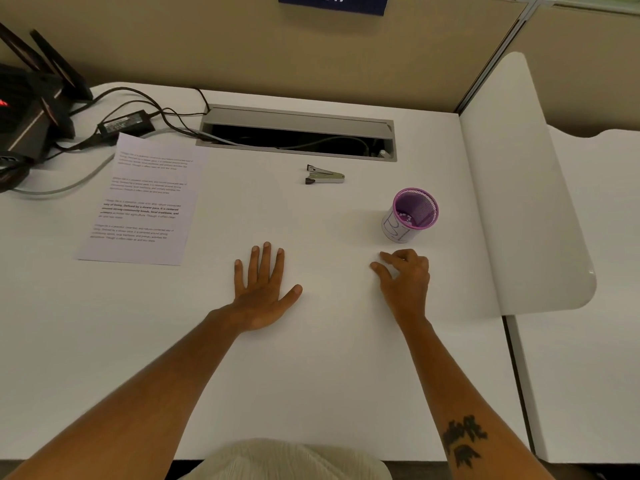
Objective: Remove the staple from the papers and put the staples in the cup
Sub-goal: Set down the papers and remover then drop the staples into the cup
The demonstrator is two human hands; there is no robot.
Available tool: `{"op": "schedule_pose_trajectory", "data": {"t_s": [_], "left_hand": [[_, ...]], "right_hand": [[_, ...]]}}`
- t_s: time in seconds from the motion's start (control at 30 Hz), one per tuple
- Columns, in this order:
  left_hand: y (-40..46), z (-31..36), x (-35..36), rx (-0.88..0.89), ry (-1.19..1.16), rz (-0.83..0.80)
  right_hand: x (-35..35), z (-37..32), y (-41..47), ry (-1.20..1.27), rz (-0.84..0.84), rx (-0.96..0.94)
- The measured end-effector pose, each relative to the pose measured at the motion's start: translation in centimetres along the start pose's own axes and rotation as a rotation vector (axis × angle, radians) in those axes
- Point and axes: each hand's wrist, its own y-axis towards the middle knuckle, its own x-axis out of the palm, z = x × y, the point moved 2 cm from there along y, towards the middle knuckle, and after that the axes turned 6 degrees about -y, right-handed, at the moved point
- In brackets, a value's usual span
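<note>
The papers lie flat on the white counter, well to the left of your left hand and a little beyond it, printed side up with four blocks of text; no staple can be made out on them at this size. Your left hand rests palm down on the counter, its grip wide, fingers spread and straight, holding nothing. Your right hand sits to its right, apart from it, with the fingers curled loosely and the thumb and forefinger pointing left; its grip is narrow but empty as far as you can see.

Just beyond your right hand, close to the knuckles without touching, stands the cup, a purple mesh cup with white paper wrapped around its lower wall. It stands upright, and small pale bits lie at its bottom, too small to tell apart. Beyond and between your two hands, well clear of both, the staple remover lies on its side on the counter, a silver body with dark tips pointing left.

Farther back, beyond the remover, a cable hatch is set into the counter with its lid raised. Beyond the papers, far to the left of your left hand, a black power brick and tangled cables sit beside a black device. A beige partition closes the back of the counter.
</note>
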Motion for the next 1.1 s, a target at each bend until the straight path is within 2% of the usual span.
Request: {"op": "schedule_pose_trajectory", "data": {"t_s": [0.17, 0.33, 0.7, 1.1], "left_hand": [[0.0, -0.1, 0.0, 0.001, -0.005, 0.002], [0.0, -0.1, 0.0, 0.004, -0.012, -0.002], [-0.1, -0.1, 0.0, 0.007, -0.023, -0.009], [-0.1, -0.1, -0.2, 0.002, -0.017, -0.015]], "right_hand": [[-0.1, 0.4, -0.9, -0.020, 0.057, -0.013], [0.0, -0.1, -0.9, -0.085, 0.060, -0.127], [-0.7, 0.1, -0.6, -0.021, 0.019, -0.098], [-1.3, 0.2, 2.1, -0.041, -0.192, -0.291]]}}
